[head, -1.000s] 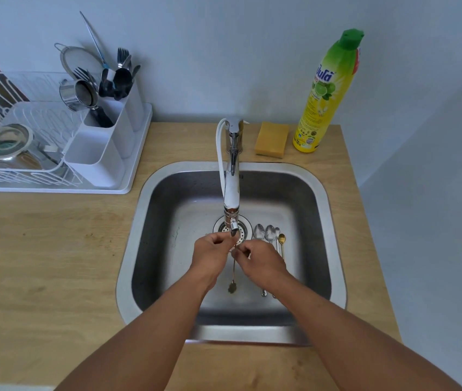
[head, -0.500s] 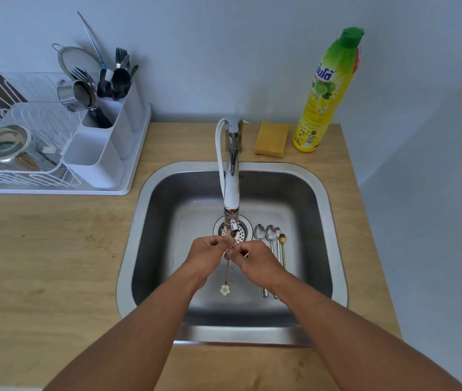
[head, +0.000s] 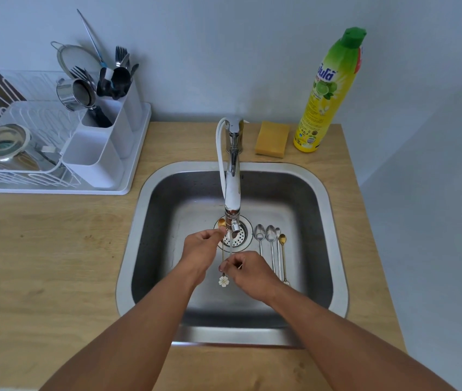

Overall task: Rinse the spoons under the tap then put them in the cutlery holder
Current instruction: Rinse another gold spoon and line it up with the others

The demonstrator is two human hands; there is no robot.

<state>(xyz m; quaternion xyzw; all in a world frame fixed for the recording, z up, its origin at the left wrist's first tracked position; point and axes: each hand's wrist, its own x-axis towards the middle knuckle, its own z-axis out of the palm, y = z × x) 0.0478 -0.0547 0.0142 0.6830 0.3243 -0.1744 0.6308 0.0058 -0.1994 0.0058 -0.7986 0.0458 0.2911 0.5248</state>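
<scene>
1. Head view, hands: the left hand [head: 202, 246] is pinched on the upper stem of a thin gold spoon [head: 222, 251], just below its gold bowl, which pokes up beside the tap nozzle. The right hand [head: 248, 273] pinches the same spoon lower down, near the end of the handle. A small white flower charm [head: 224, 281] hangs from that end below the right fingers.
2. Head view, tap: the chrome tap [head: 232, 190] reaches out over the sink [head: 139, 221], with a white hose looped beside it. A thin stream of water falls from the nozzle, just to the right of the held spoon and between the two hands, over the round drain strainer [head: 242, 235].
3. Head view, waiting spoons: four more spoons [head: 271, 249] lie side by side on the sink floor, right of the drain and bowls pointing away from the person; three are silver and the rightmost is gold.
4. Head view, cutlery holder: the white cutlery holder [head: 103, 153] stands at the near right corner of the white dish rack [head: 7, 170] on the wooden desk [head: 41, 263], well apart from the hands. Its far compartments hold forks, dark utensils and a metal cup; the nearest compartment's contents cannot be seen.
5. Head view, behind the sink: a yellow sponge [head: 271, 139] lies on the desk beside the tap base, and a yellow-green dish soap bottle [head: 327, 94] stands upright just right of it, against the wall.
</scene>
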